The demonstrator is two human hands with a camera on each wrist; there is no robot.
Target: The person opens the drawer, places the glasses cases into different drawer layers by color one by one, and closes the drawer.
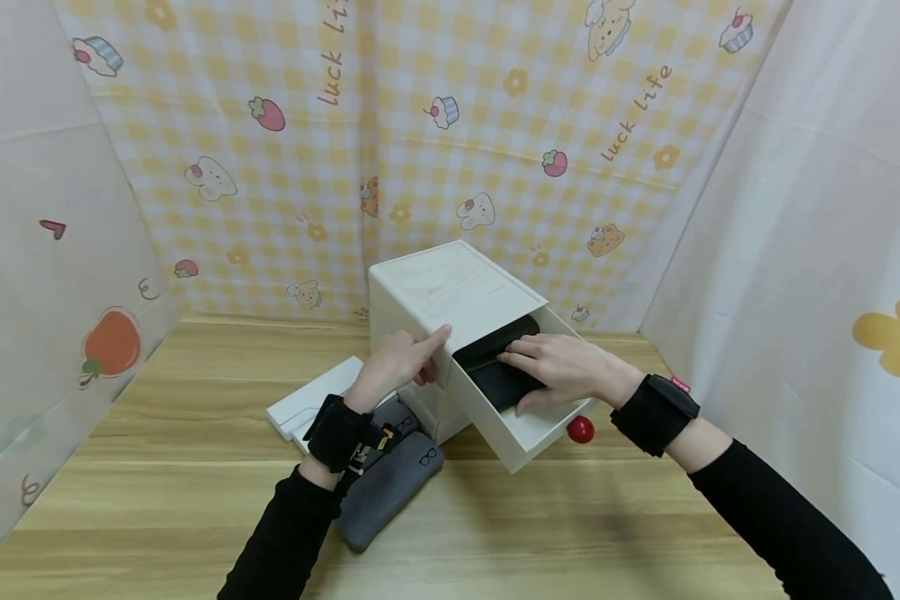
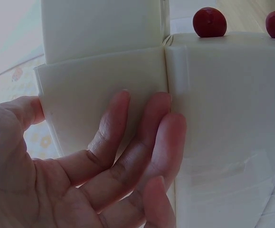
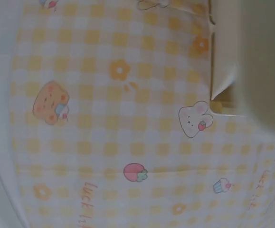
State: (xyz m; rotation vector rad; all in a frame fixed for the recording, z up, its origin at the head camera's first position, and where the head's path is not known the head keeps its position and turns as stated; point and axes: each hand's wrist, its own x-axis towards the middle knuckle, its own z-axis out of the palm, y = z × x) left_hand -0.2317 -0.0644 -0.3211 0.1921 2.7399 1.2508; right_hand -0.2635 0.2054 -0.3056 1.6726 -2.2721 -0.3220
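A white drawer box [image 1: 450,292] stands on the table with its upper drawer [image 1: 521,458] pulled out. My right hand [image 1: 566,367] reaches into this drawer and holds a black case [image 1: 491,385], fingers across its top and thumb by its near end. The hand covers part of the case. My left hand [image 1: 401,358] lies against the box's upper left edge, one digit over the top. In the left wrist view, its loosely bent fingers [image 2: 109,123] are at the white side panel [image 2: 75,109]. The right wrist view shows no hand.
Two grey glasses cases [image 1: 397,483] lie left of the box, partly under the left forearm. A flat white box [image 1: 311,396] is behind them. One red knob [image 1: 581,429] shows by the drawer front. A patterned curtain [image 1: 270,208] hangs behind the table.
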